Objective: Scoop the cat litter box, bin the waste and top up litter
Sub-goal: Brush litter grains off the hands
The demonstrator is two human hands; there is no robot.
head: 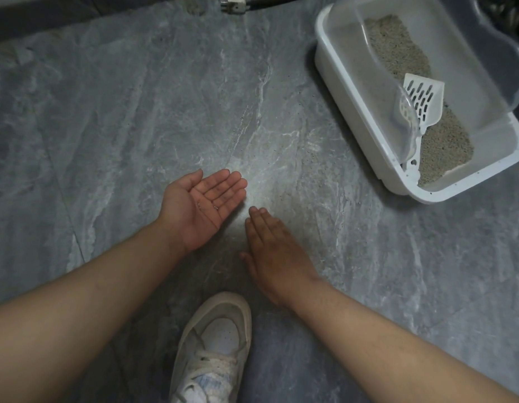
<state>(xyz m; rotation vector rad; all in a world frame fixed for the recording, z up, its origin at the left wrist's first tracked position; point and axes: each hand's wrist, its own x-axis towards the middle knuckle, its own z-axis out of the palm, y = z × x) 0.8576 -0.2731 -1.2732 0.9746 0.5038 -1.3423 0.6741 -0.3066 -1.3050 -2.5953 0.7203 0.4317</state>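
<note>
At frame centre, low over the floor (136,112): left hand (201,209), palm turned up, fingers (226,184) straight and close together, slightly cupped, gripping nothing; a few small litter grains (215,207) lie loose on the palm. Just beside it, toward 4 o'clock: right hand (277,254), palm turned down, fingers straight and together, tips pointing to 12 o'clock, gripping nothing; whether it touches the floor cannot be told. Tips of the right hand sit just below the outer edge of the left palm, apart from it. Both forearms bare, entering from 7 and 5 o'clock.

Between the forearms, at 6 o'clock: one white laced sneaker (214,350), toe pointing to 12 o'clock.

Floor: grey stone-look tile with pale veining; fine scattered specks (306,158) of litter show on it between the hands and the box, toward 1 o'clock.

Well apart from the hands, at 2 o'clock: white litter box (354,106), rectangular, standing on the floor, with a clear plastic splash guard (456,53) rising round its rim. Inside: beige-grey litter (398,48) along the bed. White slotted scoop (424,101) rests in the box, blade up toward 12 o'clock, handle down toward the near end, partly behind the clear guard.

At 12 o'clock, top edge: a dark band and a small white fitting (235,2), too cropped to identify
</note>
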